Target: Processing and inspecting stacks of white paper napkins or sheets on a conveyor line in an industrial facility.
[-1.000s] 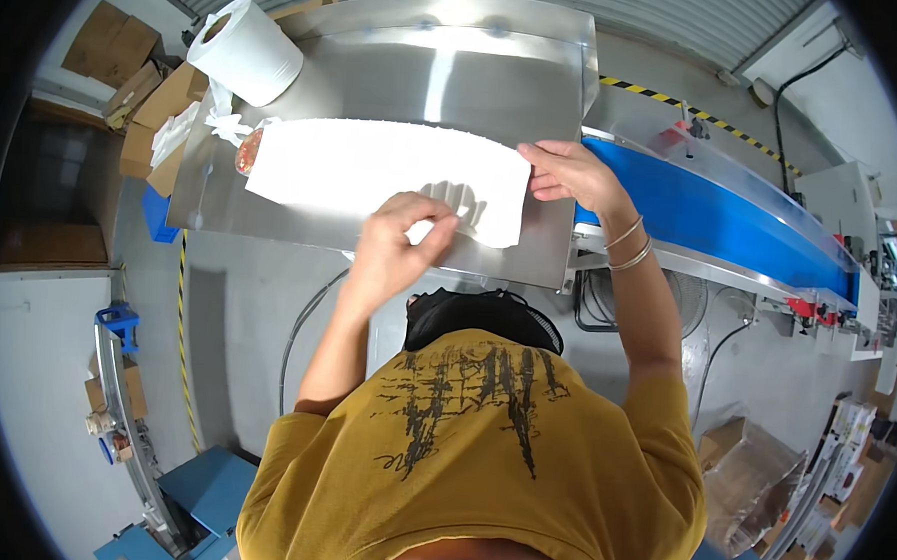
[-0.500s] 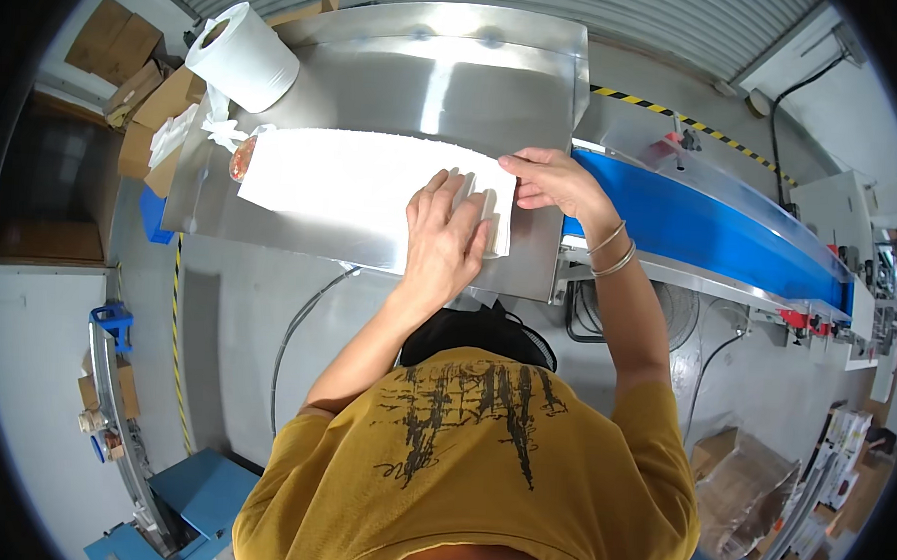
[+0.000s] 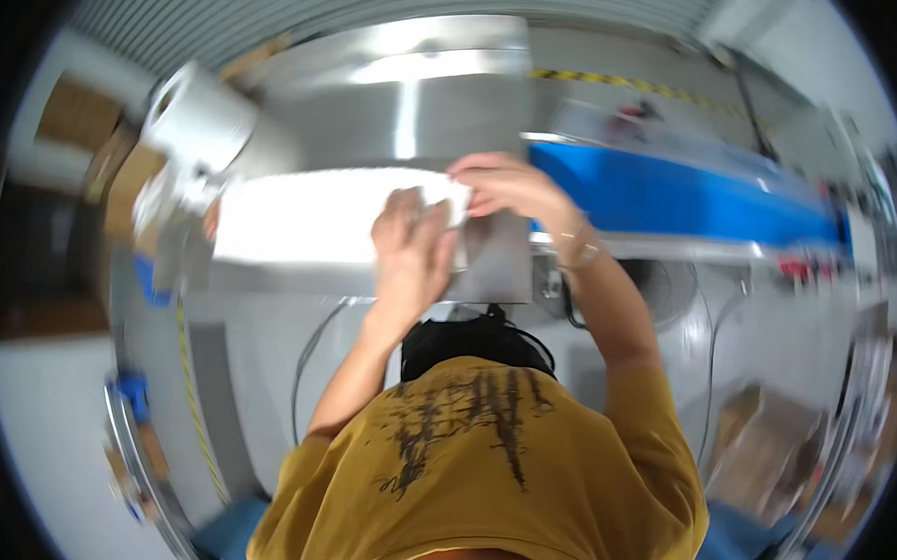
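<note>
We're seeing the left hand, fingers spread, covering part of the paper lying on the table; the right hand is touching its right end, pinching or not we can't tell. The roll is sitting past its left end, the belt lying rightward.

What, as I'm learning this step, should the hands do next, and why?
Perhaps draw the white sheet's right end inward with the right hand: its fingers are at the upper right corner, while the left hand lies over the sheet and could steady it.
</note>
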Motion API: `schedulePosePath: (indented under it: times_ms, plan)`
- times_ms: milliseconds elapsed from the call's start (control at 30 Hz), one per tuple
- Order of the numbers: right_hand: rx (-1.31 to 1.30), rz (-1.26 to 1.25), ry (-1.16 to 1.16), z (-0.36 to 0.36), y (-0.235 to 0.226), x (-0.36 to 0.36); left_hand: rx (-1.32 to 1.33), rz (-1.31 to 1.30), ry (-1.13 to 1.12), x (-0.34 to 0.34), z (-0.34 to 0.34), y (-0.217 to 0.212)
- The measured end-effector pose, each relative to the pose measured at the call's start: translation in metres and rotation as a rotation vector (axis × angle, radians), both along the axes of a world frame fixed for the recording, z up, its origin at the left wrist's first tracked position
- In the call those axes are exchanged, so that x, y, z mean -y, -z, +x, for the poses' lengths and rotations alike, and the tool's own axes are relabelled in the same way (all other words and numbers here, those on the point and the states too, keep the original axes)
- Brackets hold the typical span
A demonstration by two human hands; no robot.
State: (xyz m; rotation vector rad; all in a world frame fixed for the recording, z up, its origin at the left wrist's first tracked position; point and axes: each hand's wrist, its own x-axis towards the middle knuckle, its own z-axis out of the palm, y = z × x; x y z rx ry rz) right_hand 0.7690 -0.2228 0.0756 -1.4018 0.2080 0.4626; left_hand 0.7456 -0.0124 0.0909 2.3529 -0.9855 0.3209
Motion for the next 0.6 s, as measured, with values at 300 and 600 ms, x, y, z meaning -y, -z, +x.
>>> schedulePosePath:
  times_ms: [300,600]
  plan:
    - [1.742,-0.620,-0.111,0.121,0.124,-0.002,0.090,0.269,0.287,-0.006,0.057,0.009]
    - [1.352,-1.294,-0.002,0.100,0.111,-0.002,0.154,0.445,0.283,-0.005,0.091,0.024]
